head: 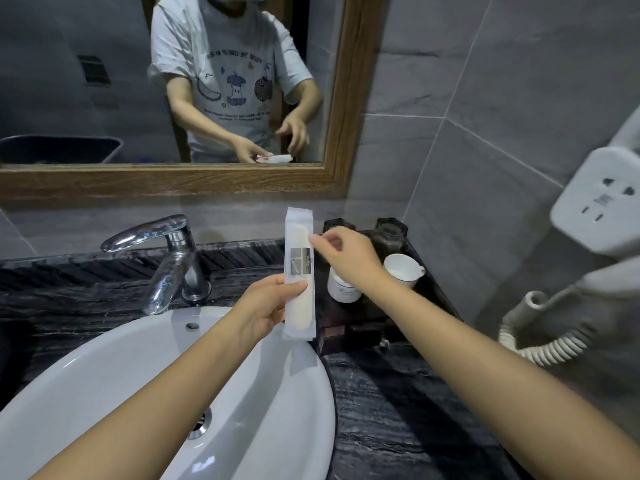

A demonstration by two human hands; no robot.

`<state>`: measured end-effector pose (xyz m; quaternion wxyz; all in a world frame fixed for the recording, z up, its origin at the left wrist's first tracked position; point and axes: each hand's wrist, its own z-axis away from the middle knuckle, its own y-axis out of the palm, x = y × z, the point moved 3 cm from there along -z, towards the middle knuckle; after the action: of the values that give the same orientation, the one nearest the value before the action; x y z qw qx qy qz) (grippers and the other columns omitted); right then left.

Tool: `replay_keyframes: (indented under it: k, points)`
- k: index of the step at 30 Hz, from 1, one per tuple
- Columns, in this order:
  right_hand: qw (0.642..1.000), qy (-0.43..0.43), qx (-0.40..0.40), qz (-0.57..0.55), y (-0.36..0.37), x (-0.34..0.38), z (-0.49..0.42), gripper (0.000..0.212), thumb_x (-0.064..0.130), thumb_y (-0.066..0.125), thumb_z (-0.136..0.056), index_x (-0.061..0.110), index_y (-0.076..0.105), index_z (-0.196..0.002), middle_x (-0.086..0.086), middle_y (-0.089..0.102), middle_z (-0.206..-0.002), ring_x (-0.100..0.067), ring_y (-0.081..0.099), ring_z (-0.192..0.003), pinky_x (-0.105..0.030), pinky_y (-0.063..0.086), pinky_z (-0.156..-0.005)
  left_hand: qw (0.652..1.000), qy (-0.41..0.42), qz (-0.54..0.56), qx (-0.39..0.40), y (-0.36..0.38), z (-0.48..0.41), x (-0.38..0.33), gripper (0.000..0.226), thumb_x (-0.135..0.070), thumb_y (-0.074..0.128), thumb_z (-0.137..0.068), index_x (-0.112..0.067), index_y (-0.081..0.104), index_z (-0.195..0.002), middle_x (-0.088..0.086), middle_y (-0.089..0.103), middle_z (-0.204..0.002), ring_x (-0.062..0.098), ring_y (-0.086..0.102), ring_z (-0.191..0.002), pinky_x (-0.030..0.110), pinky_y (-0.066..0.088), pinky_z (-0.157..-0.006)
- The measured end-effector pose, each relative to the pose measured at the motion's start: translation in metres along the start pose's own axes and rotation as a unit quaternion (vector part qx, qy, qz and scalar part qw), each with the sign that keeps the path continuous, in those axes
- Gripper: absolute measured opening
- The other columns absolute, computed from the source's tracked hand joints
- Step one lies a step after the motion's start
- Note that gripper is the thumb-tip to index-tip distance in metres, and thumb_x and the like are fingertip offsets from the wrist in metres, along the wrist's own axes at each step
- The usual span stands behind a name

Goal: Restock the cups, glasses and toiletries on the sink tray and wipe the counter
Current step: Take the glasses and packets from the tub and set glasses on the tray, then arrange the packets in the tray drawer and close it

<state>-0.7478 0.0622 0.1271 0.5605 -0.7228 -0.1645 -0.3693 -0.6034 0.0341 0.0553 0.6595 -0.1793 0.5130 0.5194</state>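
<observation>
My left hand (265,306) grips a long white sealed comb packet (299,258) by its lower half, holding it upright over the sink's right rim. My right hand (346,254) hovers beside the packet's upper right edge with thumb and forefinger pinched close together; whether they touch it is unclear. Behind the hands a dark tray (433,292) sits on the counter against the wall. It holds two white cups (403,270), the other white cup (343,292) partly hidden by my wrist, and two dark glasses (389,233) at the back.
A white basin (104,375) with a chrome faucet (173,258) fills the lower left. Dark marbled counter (398,410) runs to the right. A wall-mounted hair dryer with coiled cord (540,341) and a socket (602,202) hang on the right wall. A wood-framed mirror (339,133) is above.
</observation>
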Motion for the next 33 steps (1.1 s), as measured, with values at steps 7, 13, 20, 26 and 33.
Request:
replay_keyframes:
  k: [7,13,20,26,33]
  points:
    - [0.990,0.111,-0.057,-0.063,-0.015,-0.003,0.036,0.040,0.031,0.076,-0.076,0.011,0.057,-0.105,-0.001,0.062,-0.088,-0.019,0.062,-0.088,-0.035,0.051,-0.081,0.995,0.012,-0.030,0.098,0.032,0.022,0.006,0.024,-0.006,0.067,-0.079,-0.008,0.064,-0.103,0.007,0.071,-0.088,0.020,0.068,-0.078,0.033,0.056,-0.074]
    - [0.966,0.181,-0.085,-0.166,-0.028,-0.027,0.061,0.028,0.011,0.075,-0.076,0.008,0.056,-0.097,-0.014,0.067,-0.101,-0.027,0.065,-0.096,-0.042,0.055,-0.086,0.991,-0.016,-0.030,0.130,0.051,0.028,0.027,0.017,-0.011,0.066,-0.081,-0.011,0.067,-0.098,0.005,0.071,-0.085,0.018,0.067,-0.076,0.033,0.055,-0.075]
    - [0.951,0.193,-0.083,-0.225,-0.021,-0.079,0.085,0.008,0.013,0.066,-0.085,0.012,0.058,-0.084,-0.006,0.066,-0.081,-0.013,0.061,-0.068,-0.024,0.053,-0.064,0.991,-0.052,-0.025,0.125,0.052,0.029,0.060,0.019,-0.003,0.061,-0.082,-0.008,0.066,-0.100,0.013,0.068,-0.093,0.024,0.064,-0.081,0.036,0.053,-0.077]
    - [0.980,0.103,0.014,0.169,-0.005,-0.145,0.097,0.029,0.024,0.055,-0.093,0.011,0.061,-0.119,-0.006,0.060,-0.120,-0.023,0.051,-0.116,-0.038,0.045,-0.097,0.991,-0.076,-0.017,0.106,0.030,0.025,0.076,0.027,-0.004,0.061,-0.083,-0.008,0.063,-0.109,0.010,0.068,-0.097,0.021,0.064,-0.085,0.031,0.053,-0.080]
    - [0.961,0.018,0.053,0.269,0.012,-0.166,0.085,0.035,0.022,0.056,-0.093,0.011,0.055,-0.126,-0.007,0.052,-0.122,-0.024,0.043,-0.120,-0.035,0.041,-0.099,0.991,-0.080,-0.006,0.107,0.015,0.023,0.091,0.017,-0.005,0.060,-0.083,-0.013,0.067,-0.097,0.002,0.074,-0.079,0.014,0.069,-0.068,0.024,0.057,-0.059]
